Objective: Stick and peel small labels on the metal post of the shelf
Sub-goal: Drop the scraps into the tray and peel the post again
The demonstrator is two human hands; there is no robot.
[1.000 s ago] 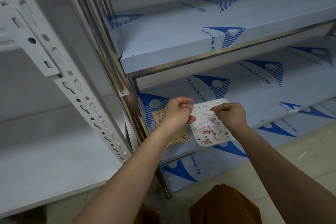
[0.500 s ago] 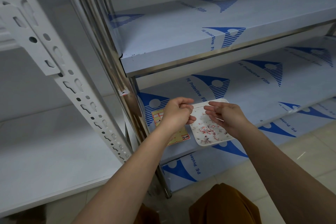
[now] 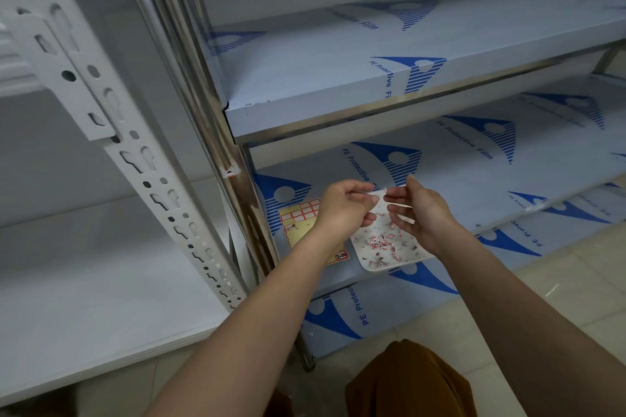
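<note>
Metal post [image 3: 189, 84]: polished, mirror-bright steel upright of your shelf unit, long axis running from the top of the view, left of centre, down and rightward to a foot on the floor tiles; it stands just left of the film-covered shelves [image 3: 338, 84]. One small label [image 3: 231, 172], white with a red edge, sits on the post just below the upper shelf's corner, partly lifted. Label sheet [image 3: 298, 223]: yellow backing, red-bordered white labels, lying flat on the lower shelf just right of the post, partly under your left wrist. White tray [image 3: 389, 247]: square, beside the sheet on its right, strewn with crumpled red-and-white label scraps. Your left hand [image 3: 342, 210] is above the tray's far edge, fingers curled, thumb and forefinger pinched together on something too small to identify. Your right hand [image 3: 420, 213] faces it, nearly touching, fingers loosely spread and slightly bent; whether it holds anything cannot be told. Perforated white upright [image 3: 101, 105] stands further left.
</note>
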